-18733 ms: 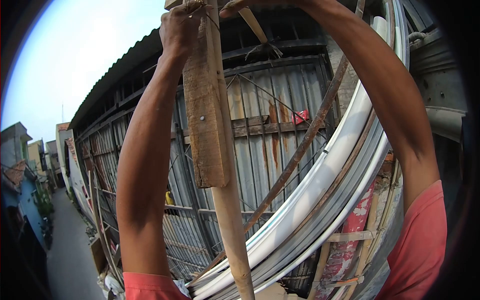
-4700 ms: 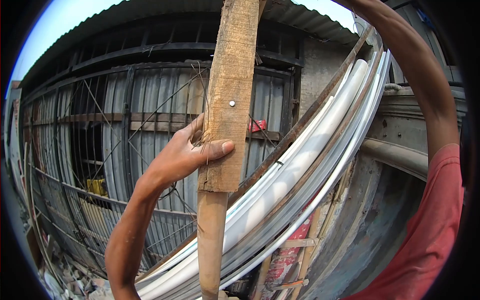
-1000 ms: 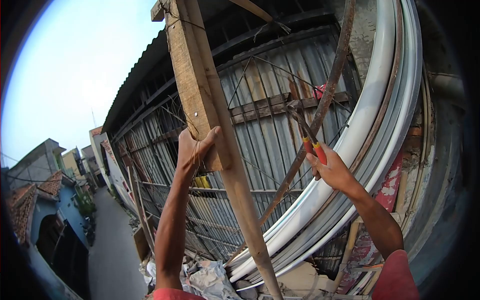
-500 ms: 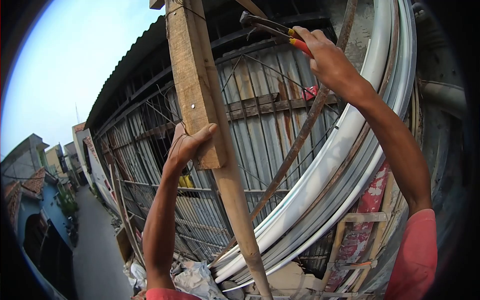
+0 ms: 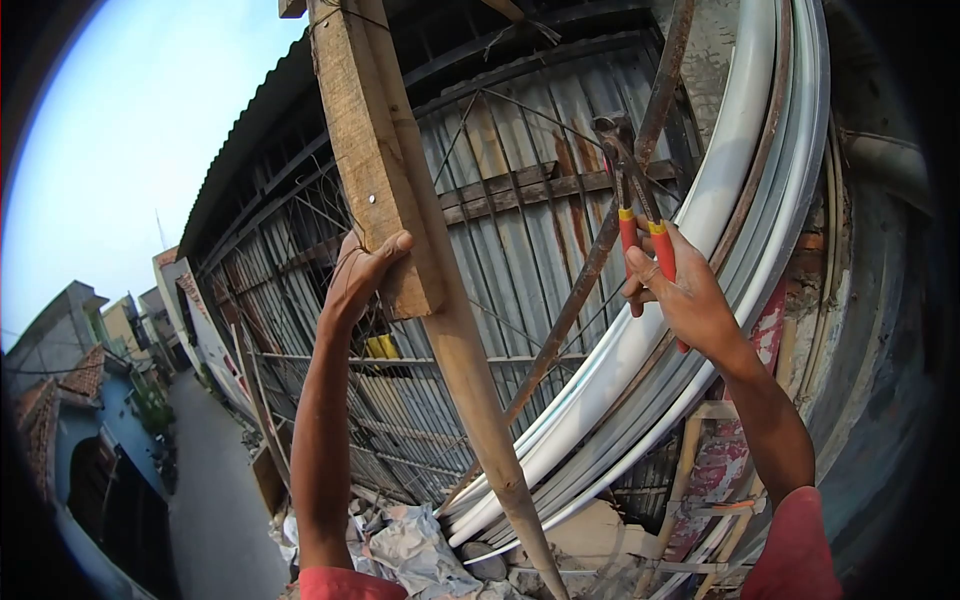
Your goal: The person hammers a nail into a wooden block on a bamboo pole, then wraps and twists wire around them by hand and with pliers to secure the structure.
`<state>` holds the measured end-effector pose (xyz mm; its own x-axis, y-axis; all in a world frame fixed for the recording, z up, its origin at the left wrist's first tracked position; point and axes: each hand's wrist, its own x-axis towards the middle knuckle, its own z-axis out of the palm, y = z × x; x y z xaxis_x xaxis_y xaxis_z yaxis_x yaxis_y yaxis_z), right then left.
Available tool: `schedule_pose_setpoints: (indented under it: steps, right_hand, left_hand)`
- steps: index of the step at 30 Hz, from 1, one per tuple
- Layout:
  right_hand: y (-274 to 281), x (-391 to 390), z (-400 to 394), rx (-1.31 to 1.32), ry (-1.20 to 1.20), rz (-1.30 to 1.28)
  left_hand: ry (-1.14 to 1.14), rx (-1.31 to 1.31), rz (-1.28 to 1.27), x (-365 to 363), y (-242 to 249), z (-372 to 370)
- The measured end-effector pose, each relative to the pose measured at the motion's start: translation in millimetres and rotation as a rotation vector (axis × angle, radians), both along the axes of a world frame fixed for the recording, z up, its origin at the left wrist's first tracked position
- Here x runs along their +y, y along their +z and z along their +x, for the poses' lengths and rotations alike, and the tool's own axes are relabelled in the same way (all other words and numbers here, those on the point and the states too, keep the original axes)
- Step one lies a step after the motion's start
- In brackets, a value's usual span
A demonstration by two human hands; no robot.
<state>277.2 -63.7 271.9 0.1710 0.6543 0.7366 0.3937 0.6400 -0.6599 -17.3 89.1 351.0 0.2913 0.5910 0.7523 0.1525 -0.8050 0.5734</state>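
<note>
My left hand (image 5: 362,275) is wrapped around the lower end of a rough wooden board (image 5: 358,140), its thumb across the front face. Above the thumb a nail head (image 5: 372,199) shows in the wood. The board stands against a long round wooden pole (image 5: 475,410) that slants down to the ground. Thin dark wire (image 5: 345,262) hangs about my left fingers, which are partly hidden behind the board. To the right, clear of the wood, my right hand (image 5: 692,300) grips pincers (image 5: 660,243) by their red and yellow handles, jaws upward and handles somewhat apart.
Behind stands a corrugated metal wall (image 5: 520,240) with bars, crossed by a rusty bar (image 5: 580,320). Long white pipes (image 5: 600,400) curve down on the right. Crumpled sheeting (image 5: 415,545) and rubble lie below. An alley (image 5: 215,490) runs off at left.
My right hand has come down with the pincers, away from the upper part of the board, and turned their jaws upward. My left hand keeps its hold on the board.
</note>
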Motion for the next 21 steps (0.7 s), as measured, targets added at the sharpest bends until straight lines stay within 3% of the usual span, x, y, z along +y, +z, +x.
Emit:
schedule_pose_setpoints:
  steps: [3,6,10,21]
  right_hand:
    - [-41.0,-6.3,3.1,0.135,0.121,-0.031]
    - [-80.6,-7.2,0.8,0.206,0.153,-0.043]
    - [-127.4,-1.5,-1.1,0.284,0.174,-0.095]
    - [-186.5,-7.4,-1.6,0.346,0.235,-0.286]
  left_hand:
    - [-0.051,0.027,-0.035,6.1,1.3,-0.2]
    - [-0.109,-0.164,0.030,31.0,-9.0,0.3]
    - [-0.153,-0.148,0.031,7.0,-8.2,5.1]
    - [-0.145,-0.077,0.040,23.8,-5.1,-7.2]
